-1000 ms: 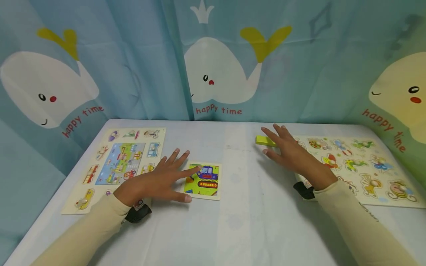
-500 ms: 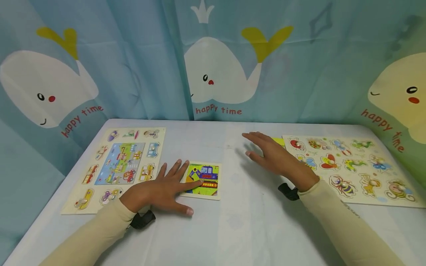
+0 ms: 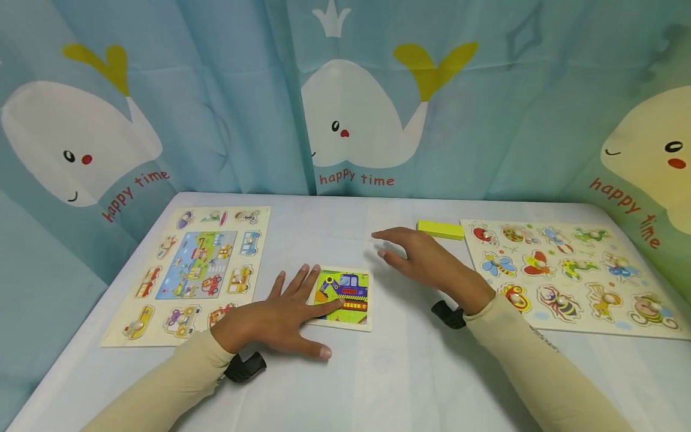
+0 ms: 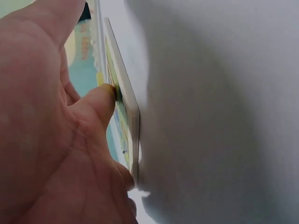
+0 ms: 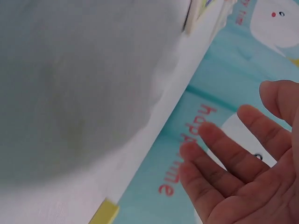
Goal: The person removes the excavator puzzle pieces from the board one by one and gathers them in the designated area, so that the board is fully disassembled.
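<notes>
A small square puzzle (image 3: pixel 356 287) with a digger picture lies flat at the middle of the table. My left hand (image 3: pixel 286 321) is spread over its left side, with the index finger lying across the picture and the thumb apart below. In the left wrist view, a fingertip (image 4: pixel 108 91) touches the face of the puzzle (image 4: pixel 127 86). To the right, my right hand (image 3: pixel 426 261) hovers above the tabletop with its fingers loosely extended, holding nothing. A yellow-green block (image 3: pixel 440 230) lies just behind it, and its end (image 5: pixel 105 213) shows in the right wrist view.
A vehicle peg puzzle board (image 3: pixel 202 222) lies at the left, partly under the left forearm. On the right is an insect puzzle board (image 3: pixel 577 300), beside the block. A blue whale-print curtain (image 3: pixel 243 120) hangs along the table's back edge.
My left hand has come down onto the small puzzle, which has slid a little to the right with it. My right hand has moved left, away from the block, uncovering it.
</notes>
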Available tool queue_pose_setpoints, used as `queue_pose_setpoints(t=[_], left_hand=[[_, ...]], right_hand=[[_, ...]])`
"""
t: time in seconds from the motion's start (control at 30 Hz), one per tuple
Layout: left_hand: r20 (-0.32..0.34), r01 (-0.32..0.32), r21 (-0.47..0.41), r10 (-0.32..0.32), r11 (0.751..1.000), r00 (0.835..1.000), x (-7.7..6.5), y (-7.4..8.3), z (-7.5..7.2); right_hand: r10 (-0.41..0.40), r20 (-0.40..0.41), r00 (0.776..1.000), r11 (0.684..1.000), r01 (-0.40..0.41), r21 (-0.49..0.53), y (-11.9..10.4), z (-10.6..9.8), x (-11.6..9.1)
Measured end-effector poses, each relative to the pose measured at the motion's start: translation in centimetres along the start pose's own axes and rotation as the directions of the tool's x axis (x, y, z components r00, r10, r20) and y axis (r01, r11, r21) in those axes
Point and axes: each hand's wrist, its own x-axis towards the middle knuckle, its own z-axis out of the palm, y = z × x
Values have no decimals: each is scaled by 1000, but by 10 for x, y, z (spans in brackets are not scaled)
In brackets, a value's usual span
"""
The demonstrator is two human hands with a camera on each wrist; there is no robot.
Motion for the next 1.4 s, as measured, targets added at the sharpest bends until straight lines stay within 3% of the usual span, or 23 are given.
queue_pose_setpoints(t=[0.27,0.43,0.57,0.9,1.13,1.4], left_hand=[[27,24,-50,-23,998,999,1,5,0],[24,8,-57,-7,998,1000,1,5,2],[19,1,-49,0,999,1000,2,4,4],[23,2,-72,-1,997,1000,0,4,4],[14,-19,-77,20,997,1000,0,1,3],[22,2,-75,0,997,1000,3,0,4]], right_hand=[[-89,73,993,996,89,2,-24,18,17],[-186,142,972,982,188,-4,-35,30,29],[-220,186,958,975,224,-4,-39,40,35],[-120,271,955,992,126,-4,-47,51,45],[-75,270,960,993,95,-64,-52,54,49],[-2,301,954,987,51,-155,-56,56,52]])
